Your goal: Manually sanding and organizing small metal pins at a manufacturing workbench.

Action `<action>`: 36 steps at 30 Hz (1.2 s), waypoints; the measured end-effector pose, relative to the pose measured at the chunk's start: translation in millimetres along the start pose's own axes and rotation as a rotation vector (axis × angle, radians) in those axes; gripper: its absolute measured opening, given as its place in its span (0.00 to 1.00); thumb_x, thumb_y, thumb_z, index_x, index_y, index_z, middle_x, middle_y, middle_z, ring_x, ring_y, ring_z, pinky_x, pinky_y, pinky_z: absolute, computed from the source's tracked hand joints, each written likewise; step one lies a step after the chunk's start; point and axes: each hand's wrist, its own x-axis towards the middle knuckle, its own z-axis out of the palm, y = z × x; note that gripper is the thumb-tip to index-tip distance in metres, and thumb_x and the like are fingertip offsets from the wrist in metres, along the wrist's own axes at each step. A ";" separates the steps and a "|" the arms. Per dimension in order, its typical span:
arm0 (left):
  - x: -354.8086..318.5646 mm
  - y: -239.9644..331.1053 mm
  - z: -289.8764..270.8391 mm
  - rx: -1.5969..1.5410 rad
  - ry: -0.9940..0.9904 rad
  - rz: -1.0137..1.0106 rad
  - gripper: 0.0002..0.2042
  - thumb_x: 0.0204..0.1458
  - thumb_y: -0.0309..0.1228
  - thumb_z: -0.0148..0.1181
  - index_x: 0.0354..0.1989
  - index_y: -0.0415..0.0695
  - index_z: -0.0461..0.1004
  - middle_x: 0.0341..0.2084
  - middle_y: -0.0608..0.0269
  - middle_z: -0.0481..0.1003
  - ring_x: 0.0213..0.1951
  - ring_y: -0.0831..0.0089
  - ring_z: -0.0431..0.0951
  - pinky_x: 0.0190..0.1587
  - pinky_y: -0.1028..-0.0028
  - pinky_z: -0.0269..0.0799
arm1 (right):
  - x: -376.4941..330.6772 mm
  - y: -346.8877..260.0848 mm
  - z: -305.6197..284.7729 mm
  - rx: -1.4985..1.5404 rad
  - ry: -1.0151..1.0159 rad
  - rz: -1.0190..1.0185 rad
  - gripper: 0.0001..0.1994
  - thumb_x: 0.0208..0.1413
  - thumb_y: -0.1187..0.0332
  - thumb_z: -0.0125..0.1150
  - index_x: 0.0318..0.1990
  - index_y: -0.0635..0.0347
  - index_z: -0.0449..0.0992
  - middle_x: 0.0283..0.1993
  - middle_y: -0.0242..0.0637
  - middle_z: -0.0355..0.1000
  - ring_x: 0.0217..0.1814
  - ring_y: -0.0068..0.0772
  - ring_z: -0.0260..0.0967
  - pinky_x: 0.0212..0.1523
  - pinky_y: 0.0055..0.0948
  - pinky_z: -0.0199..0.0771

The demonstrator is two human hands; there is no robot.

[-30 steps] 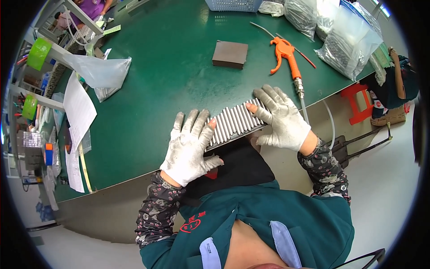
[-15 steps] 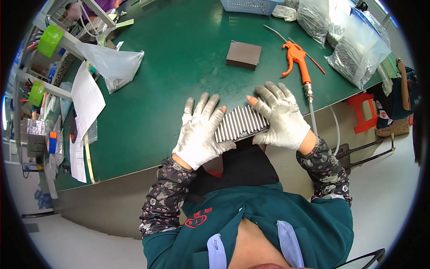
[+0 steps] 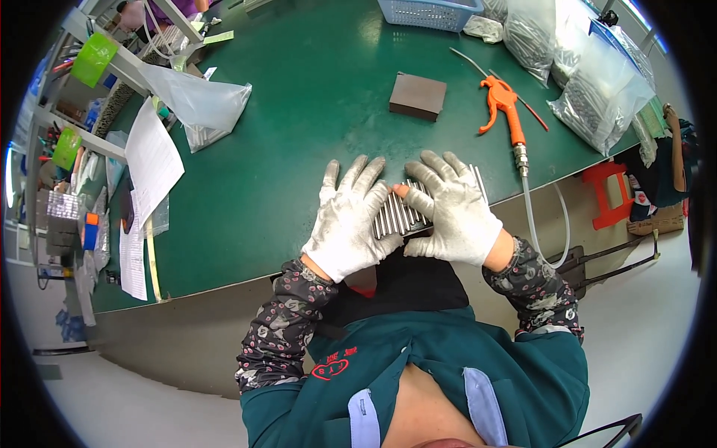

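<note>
A row of shiny metal rods (image 3: 394, 216) lies side by side at the near edge of the green table (image 3: 299, 104). My left hand (image 3: 345, 220), in a whitish glove with greyed fingertips, rests against the row's left end with its fingers stretched out. Gloved the same way, my right hand (image 3: 457, 213) lies flat across the rods, fingers spread and a bare thumb tip showing. It covers part of the row, and a few rods show past its right side. Neither hand is closed around anything.
Beyond my hands lies a brown block (image 3: 418, 95). An orange air gun (image 3: 502, 104) with a hose is to its right. Plastic bags of rods (image 3: 597, 101) and a blue basket (image 3: 432, 13) stand farther back. Left are a plastic bag (image 3: 198, 101), papers (image 3: 153, 157) and a shelf frame.
My right hand has slid leftward over the rods, so some now show on its right side. The two hands are closer together. The whole view has shifted slightly.
</note>
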 end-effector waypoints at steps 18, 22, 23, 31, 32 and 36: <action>21.4 0.8 -34.8 0.090 0.292 0.051 0.26 0.30 0.38 0.63 0.38 0.36 0.67 0.53 0.46 0.59 0.57 0.51 0.56 0.59 0.47 0.37 | 24.6 -3.9 -15.2 1.007 -0.151 0.502 0.17 0.46 0.59 0.56 0.38 0.65 0.73 0.29 0.44 0.71 0.35 0.35 0.70 0.39 0.26 0.68; 35.3 -3.8 -49.0 0.193 0.304 0.028 0.27 0.29 0.38 0.66 0.39 0.37 0.67 0.53 0.47 0.58 0.57 0.54 0.58 0.60 0.49 0.39 | 57.9 4.6 -22.2 1.123 -0.340 0.511 0.17 0.48 0.60 0.56 0.37 0.66 0.73 0.29 0.39 0.72 0.32 0.26 0.68 0.37 0.23 0.67; 37.7 -8.3 -52.2 0.164 0.271 0.036 0.29 0.29 0.39 0.67 0.40 0.37 0.66 0.54 0.46 0.57 0.57 0.52 0.57 0.60 0.49 0.39 | 62.5 6.7 -20.2 1.152 -0.345 0.541 0.16 0.48 0.61 0.56 0.37 0.66 0.73 0.28 0.36 0.71 0.31 0.23 0.67 0.36 0.22 0.67; 33.6 -70.3 -45.4 -1.143 0.126 -0.444 0.13 0.53 0.25 0.48 0.47 0.38 0.66 0.28 0.62 0.72 0.23 0.82 0.68 0.29 0.83 0.66 | 92.6 24.7 -13.8 0.906 -0.468 0.450 0.17 0.47 0.61 0.56 0.40 0.65 0.73 0.29 0.37 0.72 0.32 0.26 0.68 0.37 0.24 0.67; 34.4 -76.3 -42.6 -1.157 0.090 -0.464 0.11 0.54 0.25 0.47 0.45 0.38 0.68 0.25 0.63 0.72 0.21 0.82 0.67 0.26 0.84 0.65 | 95.5 27.0 -12.5 0.810 -0.466 0.415 0.17 0.47 0.60 0.56 0.40 0.65 0.73 0.30 0.38 0.72 0.32 0.28 0.68 0.38 0.25 0.67; 36.9 -85.0 -26.2 -1.251 0.088 -0.526 0.08 0.53 0.25 0.50 0.40 0.38 0.70 0.22 0.63 0.72 0.20 0.82 0.67 0.24 0.84 0.64 | 107.7 31.7 -1.1 0.607 -0.448 0.318 0.15 0.46 0.62 0.53 0.40 0.61 0.74 0.30 0.43 0.72 0.33 0.36 0.69 0.38 0.29 0.67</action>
